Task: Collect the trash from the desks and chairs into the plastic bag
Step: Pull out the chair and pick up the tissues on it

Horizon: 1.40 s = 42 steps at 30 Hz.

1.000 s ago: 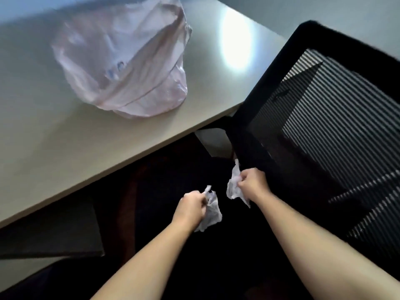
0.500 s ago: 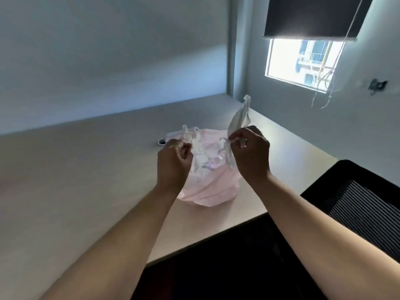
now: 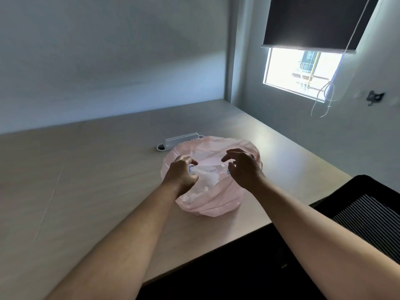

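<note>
A pink plastic bag (image 3: 218,200) sits open on the pale wooden desk (image 3: 86,180), near its front edge. White crumpled paper trash (image 3: 207,174) lies inside the bag's mouth. My left hand (image 3: 181,175) hovers over the left rim of the bag with its fingers loosely curled and a gap between thumb and fingers. My right hand (image 3: 243,167) is over the right side of the mouth, fingers spread, holding nothing. Both hands are just above the trash.
A white socket box (image 3: 180,141) stands on the desk right behind the bag. A black mesh chair (image 3: 372,215) is at the right, beside the desk's front edge. The space under the desk is dark. A window with a dark blind (image 3: 303,70) is in the right wall.
Both hands lifted white crumpled papers from the dark area by the chair up to the bag. The papers have left the hands and now lie in the bag; the fingers have opened.
</note>
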### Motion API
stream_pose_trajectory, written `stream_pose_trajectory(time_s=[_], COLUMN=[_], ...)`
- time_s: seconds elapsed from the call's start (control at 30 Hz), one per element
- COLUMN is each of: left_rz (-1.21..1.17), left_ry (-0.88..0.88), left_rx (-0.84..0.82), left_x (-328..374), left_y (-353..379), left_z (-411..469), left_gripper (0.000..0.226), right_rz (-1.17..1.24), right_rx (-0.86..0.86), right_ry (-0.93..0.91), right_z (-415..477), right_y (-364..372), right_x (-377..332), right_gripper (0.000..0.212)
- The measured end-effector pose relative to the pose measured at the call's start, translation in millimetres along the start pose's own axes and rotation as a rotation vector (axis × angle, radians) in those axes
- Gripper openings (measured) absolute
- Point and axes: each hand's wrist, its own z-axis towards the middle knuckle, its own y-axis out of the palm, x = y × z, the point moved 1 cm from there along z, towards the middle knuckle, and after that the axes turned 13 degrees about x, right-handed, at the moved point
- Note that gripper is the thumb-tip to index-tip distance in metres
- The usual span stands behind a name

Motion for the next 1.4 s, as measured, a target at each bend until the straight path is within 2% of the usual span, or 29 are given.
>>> stream_pose_trajectory(time_s=[0.13,0.33,0.4,0.5,0.63,0.77,0.87,0.97,1.0,1.1,1.17,1.23,1.33,1.4], left_rz=[0.012,-0.012,-0.055,-0.118,-0.185,-0.231,-0.261,-0.315,-0.305,-0.203,-0.163,-0.146,-0.080,-0.031], left_ry=[0.061,0.178,0.206,0.254,0.233,0.122,0.087,0.038,0.020,0.046,0.091,0.138,0.204,0.236], left_rx=[0.060,0.099,0.075,-0.033,-0.299,-0.602,-0.690,-0.679,-0.650,-0.559,-0.544,-0.560,-0.589,-0.641], left_x=[28.4,121.6,163.3,230.1,298.9,342.2,365.7,385.2,389.6,392.9,390.2,386.5,373.7,363.8], left_y=[-20.7,-37.8,-30.5,1.0,61.3,111.9,131.6,145.9,148.6,149.3,140.8,127.4,105.4,89.8], left_z=[-15.6,-73.0,-104.1,-164.5,-249.4,-326.1,-361.7,-377.6,-380.7,-381.5,-379.5,-379.6,-385.5,-387.1], left_gripper=[0.029,0.022,0.021,0.026,0.047,0.089,0.110,0.132,0.132,0.104,0.088,0.081,0.084,0.083], right_rz=[0.049,0.001,-0.061,-0.155,-0.320,-0.349,-0.227,-0.098,-0.100,-0.100,-0.053,-0.031,-0.320,-0.478], right_rx=[0.052,0.107,0.109,0.075,-0.030,-0.099,-0.126,-0.043,-0.026,-0.028,-0.089,-0.180,-0.132,-0.161], right_ry=[-0.034,-0.103,-0.080,0.059,0.300,0.564,0.664,0.737,0.750,0.770,0.789,0.807,0.597,0.384], right_z=[-7.0,-36.5,-55.3,-97.3,-158.5,-220.7,-252.6,-263.0,-262.7,-260.7,-260.9,-258.4,-246.5,-243.4], right_y=[-38.1,-145.6,-193.9,-272.7,-343.6,-371.0,-368.2,-363.5,-362.7,-363.5,-367.1,-369.5,-371.1,-372.8], right_x=[-2.2,4.6,19.8,59.8,126.5,187.1,211.3,219.8,222.9,218.9,212.0,204.6,201.2,201.8], right_gripper=[0.025,0.019,0.017,0.016,0.030,0.054,0.041,0.025,0.023,0.023,0.015,0.015,0.025,0.047])
